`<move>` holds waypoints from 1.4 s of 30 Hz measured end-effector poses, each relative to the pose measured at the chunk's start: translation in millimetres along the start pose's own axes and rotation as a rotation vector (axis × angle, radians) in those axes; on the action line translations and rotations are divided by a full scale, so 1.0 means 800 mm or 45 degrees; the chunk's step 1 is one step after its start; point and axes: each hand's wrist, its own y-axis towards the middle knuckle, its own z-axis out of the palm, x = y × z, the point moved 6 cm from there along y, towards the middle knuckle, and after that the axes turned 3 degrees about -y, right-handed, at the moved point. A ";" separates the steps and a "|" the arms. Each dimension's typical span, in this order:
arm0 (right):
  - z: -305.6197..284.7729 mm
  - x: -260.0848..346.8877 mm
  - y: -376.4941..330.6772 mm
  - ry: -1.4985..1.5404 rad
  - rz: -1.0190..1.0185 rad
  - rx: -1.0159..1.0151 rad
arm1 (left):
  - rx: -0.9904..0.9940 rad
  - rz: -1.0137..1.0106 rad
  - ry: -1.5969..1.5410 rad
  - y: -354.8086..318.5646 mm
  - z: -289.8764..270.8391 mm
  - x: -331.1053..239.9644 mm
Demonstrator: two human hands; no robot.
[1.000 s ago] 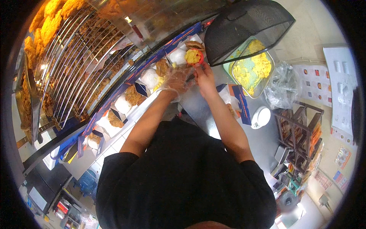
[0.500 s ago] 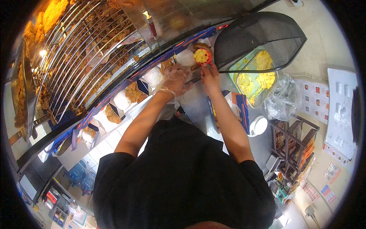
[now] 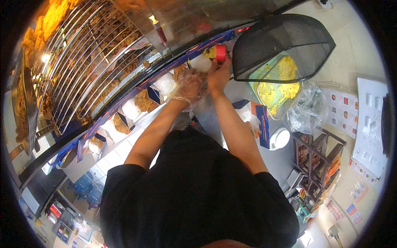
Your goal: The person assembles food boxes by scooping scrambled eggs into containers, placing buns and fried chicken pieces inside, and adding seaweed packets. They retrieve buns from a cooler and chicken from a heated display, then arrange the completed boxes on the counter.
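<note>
My right hand (image 3: 218, 76) is closed round a small red cup (image 3: 221, 53), which is tipped to the left over the farthest meal box in a row. Yellow scrambled egg (image 3: 210, 52) lies at the cup's mouth, beside a white rounded mound of rice (image 3: 201, 63). My left hand (image 3: 191, 87), in a clear plastic glove, is at the near side of that box, close to the rice. Its fingers are blurred and partly hidden, so their grip does not show. Further boxes to the left hold rice and fried chicken (image 3: 144, 100).
A wire rack (image 3: 99, 62) of fried chicken stands behind glass at the far left. On the right are an egg tray (image 3: 301, 97) under a black mesh cover (image 3: 281, 45), another meal box (image 3: 261, 124), a white round lid (image 3: 280, 139), a clear plastic bag (image 3: 308, 109) and a brown rack (image 3: 316, 161).
My right hand has turned and moved slightly left, tipping the red cup from upright, its egg showing on top, onto its side over the box. My left hand has barely moved.
</note>
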 end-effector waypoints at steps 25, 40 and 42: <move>-0.085 0.027 -0.081 1.235 0.601 0.157 | 0.268 -0.127 0.204 0.060 -0.005 -0.013; -0.365 -0.146 0.122 -1.008 0.050 -0.039 | 0.491 0.001 -1.118 0.055 0.071 -0.143; -0.329 -0.178 0.143 -1.216 0.062 0.093 | 0.698 -0.136 -1.178 0.080 0.119 -0.141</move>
